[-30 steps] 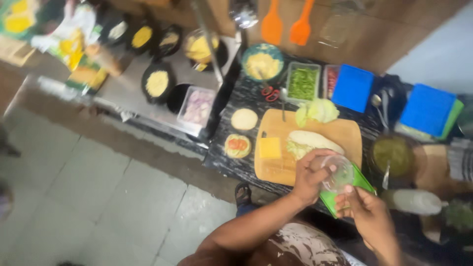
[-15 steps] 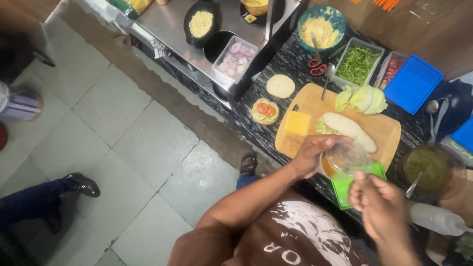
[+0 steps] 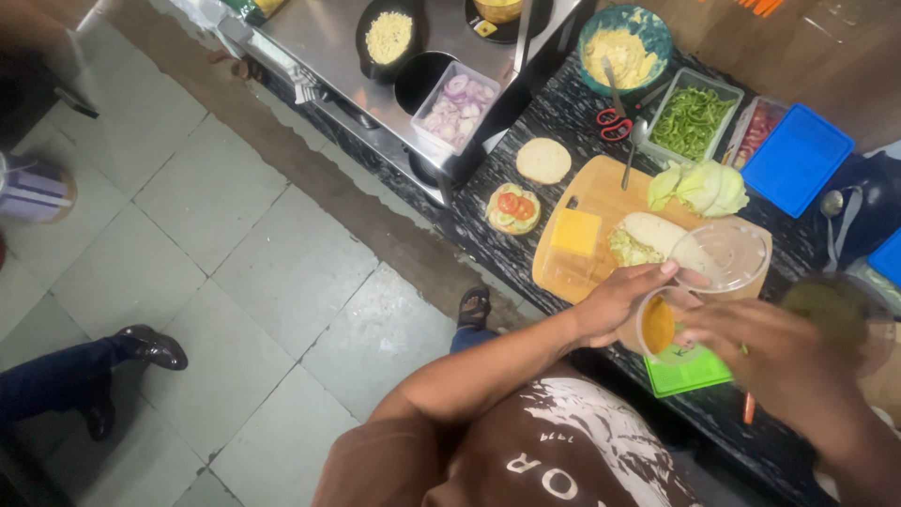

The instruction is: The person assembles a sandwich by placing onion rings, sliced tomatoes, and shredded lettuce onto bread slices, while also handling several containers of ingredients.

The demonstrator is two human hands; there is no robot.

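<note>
My left hand (image 3: 615,302) reaches over the near edge of a wooden cutting board (image 3: 601,192) and grips a small clear cup of orange sauce (image 3: 657,326). Its fingertips touch the cup's clear round lid (image 3: 727,253), which stands tilted up and away from the cup. My right hand (image 3: 770,352) is blurred; it hovers against the cup's right side with curled fingers. A long bread roll with lettuce (image 3: 648,237) and a square cheese slice (image 3: 574,232) lie on the board just beyond my hands.
A green lid (image 3: 690,373) lies under the cup. The dark counter also carries cabbage leaves (image 3: 699,188), a plain bun (image 3: 542,160), a bun topped with tomato (image 3: 512,208), red scissors (image 3: 615,124), green pepper strips (image 3: 690,117) and sliced onions (image 3: 455,103). Another person's shoe (image 3: 150,345) stands on the tiled floor.
The view has swung toward the floor and my torso. My hands stayed at the cup by the board's near edge, and the lid now stands open with the orange sauce showing.
</note>
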